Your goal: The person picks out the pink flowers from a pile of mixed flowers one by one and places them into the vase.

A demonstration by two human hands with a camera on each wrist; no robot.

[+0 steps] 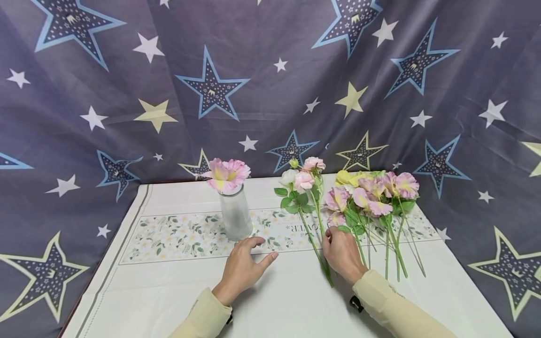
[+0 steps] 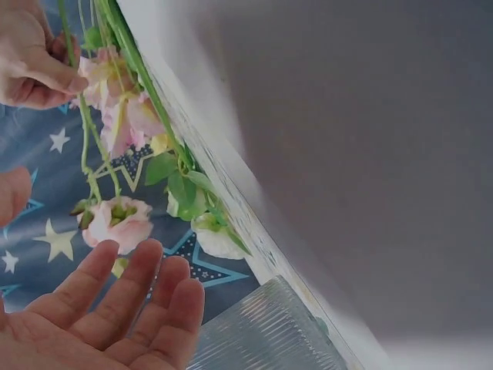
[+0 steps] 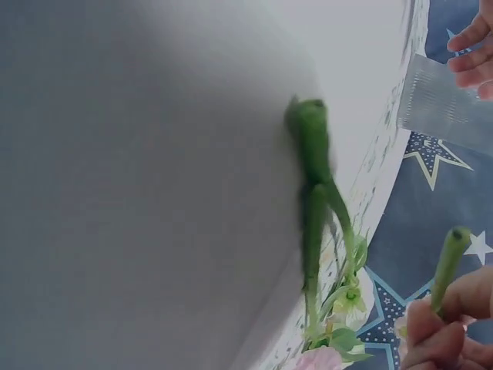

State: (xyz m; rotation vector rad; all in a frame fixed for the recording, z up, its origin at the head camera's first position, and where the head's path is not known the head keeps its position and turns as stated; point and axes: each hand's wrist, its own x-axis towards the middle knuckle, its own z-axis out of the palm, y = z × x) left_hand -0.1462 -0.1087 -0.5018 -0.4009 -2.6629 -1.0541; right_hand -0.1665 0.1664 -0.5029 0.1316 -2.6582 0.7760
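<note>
My right hand pinches a green stem near its cut end, which sticks up past the fingers in the right wrist view. This stem leads to a pink rose, seen in the left wrist view. My left hand is held with its fingers spread and thumb apart, just in front of a ribbed glass vase, and nothing is in it. One pink-and-yellow flower stands in the vase. Beside the right hand, more rose stems with green leaves lie on the table.
To the right lies a pile of pink-and-yellow flowers, with yellow blooms behind and long stems toward me. A floral printed band crosses the white table cover. A star-patterned cloth hangs behind and at both sides.
</note>
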